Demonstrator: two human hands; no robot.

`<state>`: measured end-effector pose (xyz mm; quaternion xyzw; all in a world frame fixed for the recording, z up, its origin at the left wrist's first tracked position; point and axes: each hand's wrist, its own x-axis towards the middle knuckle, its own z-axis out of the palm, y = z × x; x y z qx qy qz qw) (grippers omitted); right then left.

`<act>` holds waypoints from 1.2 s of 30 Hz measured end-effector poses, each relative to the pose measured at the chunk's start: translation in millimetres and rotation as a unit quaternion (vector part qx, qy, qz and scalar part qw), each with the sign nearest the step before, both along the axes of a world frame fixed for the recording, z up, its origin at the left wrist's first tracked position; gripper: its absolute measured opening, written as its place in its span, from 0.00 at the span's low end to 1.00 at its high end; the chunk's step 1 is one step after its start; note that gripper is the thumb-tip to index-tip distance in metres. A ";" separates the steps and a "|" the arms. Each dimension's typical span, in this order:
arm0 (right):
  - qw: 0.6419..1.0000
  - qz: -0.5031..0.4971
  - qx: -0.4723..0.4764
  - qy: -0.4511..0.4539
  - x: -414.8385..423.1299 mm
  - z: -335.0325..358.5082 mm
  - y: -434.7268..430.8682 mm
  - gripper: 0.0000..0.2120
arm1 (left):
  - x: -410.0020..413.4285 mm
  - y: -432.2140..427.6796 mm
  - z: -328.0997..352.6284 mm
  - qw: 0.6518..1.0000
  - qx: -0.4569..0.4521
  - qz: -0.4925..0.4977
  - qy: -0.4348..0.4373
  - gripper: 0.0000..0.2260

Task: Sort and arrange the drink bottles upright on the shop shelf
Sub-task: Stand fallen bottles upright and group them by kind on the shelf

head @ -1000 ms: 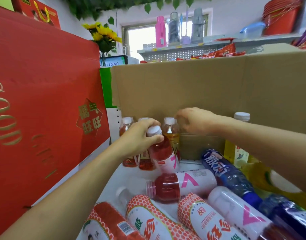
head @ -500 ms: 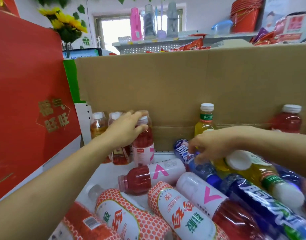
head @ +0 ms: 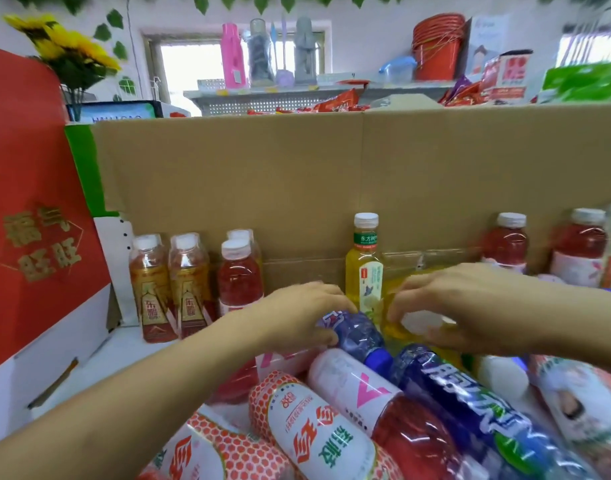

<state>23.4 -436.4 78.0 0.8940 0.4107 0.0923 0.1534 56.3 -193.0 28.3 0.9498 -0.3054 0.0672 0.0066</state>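
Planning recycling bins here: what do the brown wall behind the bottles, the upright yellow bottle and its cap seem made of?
Brown wall: matte corrugated cardboard, judging by the tan surface, fold crease and vertical seam. Upright yellow bottle: probably clear glossy plastic; the liquid shows through and highlights glint. Cap: white opaque plastic, seemingly ribbed.

Bare left hand [head: 297, 317], bare right hand [head: 449, 303]; bare left forearm [head: 131, 400], bare right forearm [head: 574, 327]
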 end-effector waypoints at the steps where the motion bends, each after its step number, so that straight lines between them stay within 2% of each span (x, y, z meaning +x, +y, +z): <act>1: 0.999 0.007 0.051 -0.005 6.7 2.7 -6.1 0.13 | 4.2 -2.6 -2.4 1.000 -0.007 -0.006 0.012 0.22; 4: 0.970 -0.028 0.239 0.034 40.6 13.9 -25.3 0.08 | 14.4 -12.7 -5.5 0.999 -0.012 -0.040 0.027 0.23; 6: 0.949 -0.062 0.305 0.059 67.0 16.4 -30.3 0.07 | 21.9 -20.5 -6.0 0.997 0.026 -0.070 0.026 0.25; 10: 0.928 -0.113 0.347 0.080 102.4 14.7 -25.2 0.15 | 37.2 -34.7 -7.2 0.984 0.143 -0.103 0.024 0.27; 14: 0.920 -0.130 0.356 0.099 113.3 16.1 -11.3 0.19 | 48.7 -48.2 -6.6 0.965 0.218 -0.148 0.017 0.26; 18: 0.919 -0.131 0.355 0.108 115.4 16.0 -2.7 0.21 | 58.9 -51.6 -5.6 0.958 0.223 -0.177 0.020 0.26; 21: 0.922 -0.133 0.348 0.108 117.1 15.9 -0.7 0.23 | 62.0 -38.0 0.7 0.978 0.118 -0.168 0.036 0.26; 23: 0.925 -0.131 0.343 0.101 117.7 14.9 0.2 0.23 | 63.6 -21.2 7.7 0.991 -0.012 -0.132 0.030 0.26; 25: 0.922 -0.130 0.349 0.102 119.1 12.4 2.1 0.24 | 64.7 -3.8 11.7 0.986 -0.160 -0.053 0.014 0.26; 27: 0.914 -0.131 0.367 0.115 121.7 8.9 4.8 0.25 | 67.3 7.4 11.4 0.952 -0.303 0.035 0.032 0.24; 29: 0.907 -0.129 0.381 0.128 125.0 6.0 7.4 0.25 | 72.8 11.0 8.5 0.916 -0.383 0.112 0.051 0.21; 34: 0.901 -0.131 0.389 0.141 129.4 4.6 7.6 0.26 | 88.0 7.6 11.9 0.842 -0.469 0.255 0.074 0.12; 36: 0.906 -0.127 0.381 0.135 128.5 3.2 6.0 0.27 | 89.4 5.0 16.9 0.825 -0.478 0.288 0.091 0.11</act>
